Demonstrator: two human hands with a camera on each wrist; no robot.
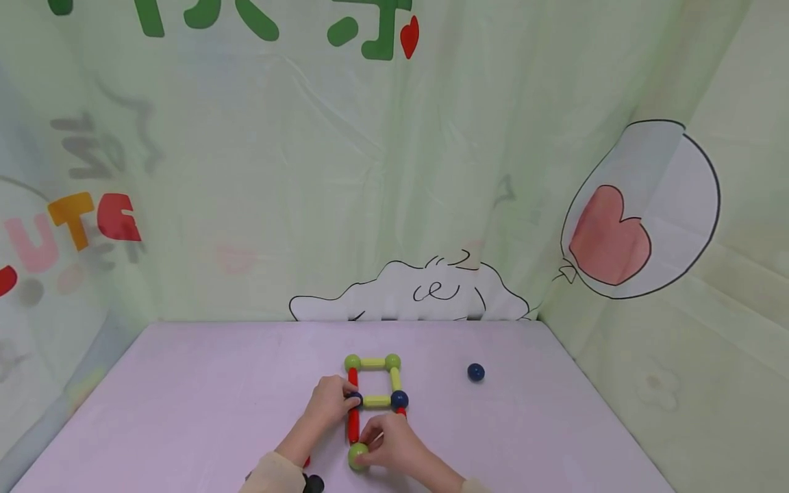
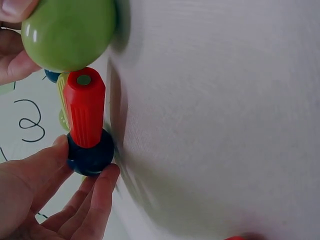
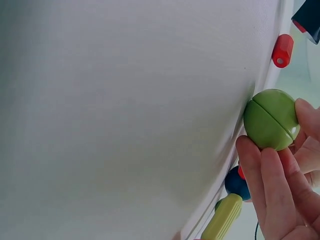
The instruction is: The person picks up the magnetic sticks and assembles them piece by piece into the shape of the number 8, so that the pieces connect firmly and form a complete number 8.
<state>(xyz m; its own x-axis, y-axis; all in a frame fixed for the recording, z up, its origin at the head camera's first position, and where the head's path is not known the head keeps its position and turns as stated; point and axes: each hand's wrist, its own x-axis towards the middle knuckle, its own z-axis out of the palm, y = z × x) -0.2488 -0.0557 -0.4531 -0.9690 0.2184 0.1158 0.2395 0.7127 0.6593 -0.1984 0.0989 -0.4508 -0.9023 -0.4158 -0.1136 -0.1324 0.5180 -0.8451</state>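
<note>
My left hand [image 1: 329, 402] pinches a dark blue ball [image 2: 91, 152] at the left side of a ball-and-rod frame on the table. From that ball a red rod [image 1: 353, 426] points toward me. Beside the rod's near end, my right hand [image 1: 397, 441] holds a green ball [image 3: 271, 120] between thumb and fingers; whether ball and rod touch I cannot tell. The frame's far part has two green balls [image 1: 392, 361], yellow rods [image 1: 377, 401], another red rod [image 1: 353, 378] and a second blue ball [image 1: 399, 399]. Another red rod [image 1: 401, 411] under that ball is mostly hidden by my right hand.
A loose dark blue ball [image 1: 475, 372] lies to the right on the pale table [image 1: 524, 431]. Near my left sleeve are a black ball [image 1: 315, 483] and a partly hidden red piece [image 1: 307, 463]. A printed curtain [image 1: 246, 171] stands behind the table.
</note>
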